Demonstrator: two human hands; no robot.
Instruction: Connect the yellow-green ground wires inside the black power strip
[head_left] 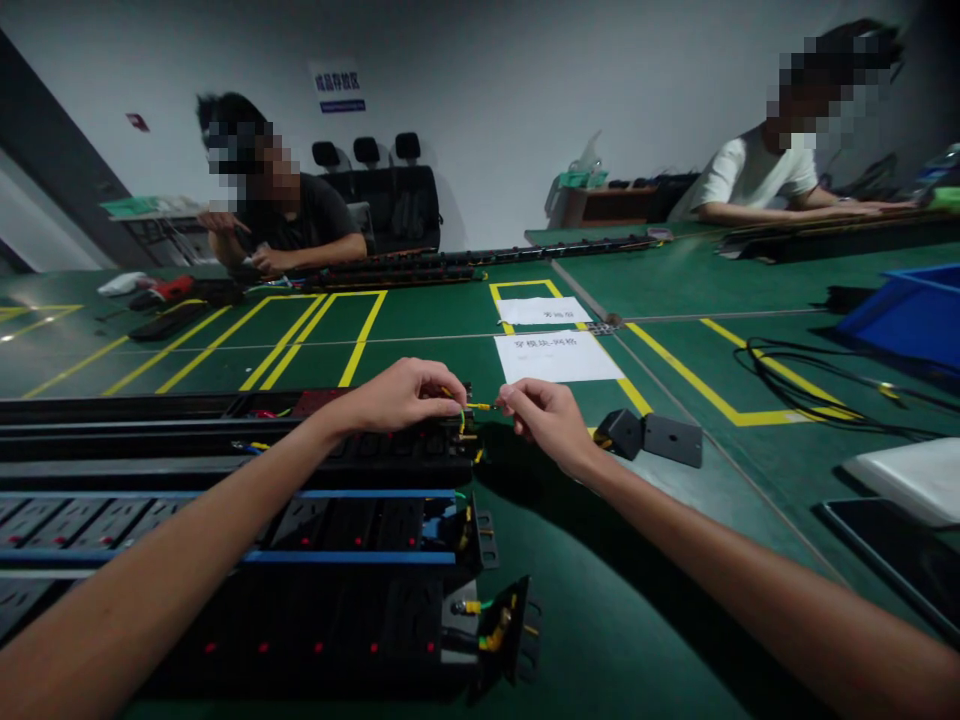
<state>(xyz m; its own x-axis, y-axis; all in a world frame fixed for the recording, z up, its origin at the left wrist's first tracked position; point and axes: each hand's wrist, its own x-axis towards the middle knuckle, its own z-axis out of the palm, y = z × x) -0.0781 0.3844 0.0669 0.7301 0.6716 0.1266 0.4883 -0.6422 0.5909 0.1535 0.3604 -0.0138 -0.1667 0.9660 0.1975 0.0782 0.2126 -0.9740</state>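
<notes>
My left hand point(409, 395) is closed in a pinch on a short yellow-green wire point(480, 406) over the end of a black power strip point(375, 450). My right hand point(546, 418) faces it, thumb and fingers pinched at the dark tip of that wire; the exact shape of the tip is too small to make out. Nearer to me lie a power strip with blue edges point(352, 557) and another black power strip point(322, 620). Their right ends show loose wires, yellow terminals and tilted black end caps point(517, 630).
White paper sheets point(559, 357) lie beyond my hands. To the right are black end pieces point(673, 440), a coiled black cable point(780, 385), a blue bin point(911, 315) and a phone-like dark slab point(892, 555). Two people point(315, 215) sit across the green table point(637, 560).
</notes>
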